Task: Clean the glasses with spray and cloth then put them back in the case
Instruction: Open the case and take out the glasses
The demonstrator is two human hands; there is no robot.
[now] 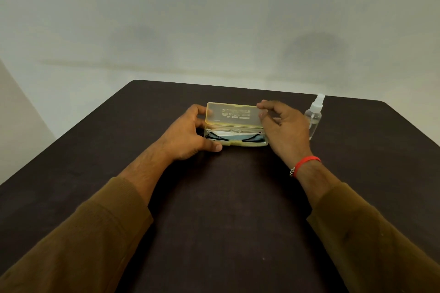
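A translucent yellowish case [234, 126] lies between the two hands on the dark surface, its long side across the view. Its lid [232, 113] stands raised, hinged along the far edge, with dark printed lettering on it. The left hand [188, 134] grips the case's left end, thumb at the near corner; the right hand [283, 126] touches the lid's upper right corner with its fingertips. Inside the tray lie the glasses [234, 137], folded, dark-framed, with a pale cloth [222, 134] tucked against them. A clear spray bottle [313, 116] with a white nozzle stands upright just beyond the right hand's outer side.
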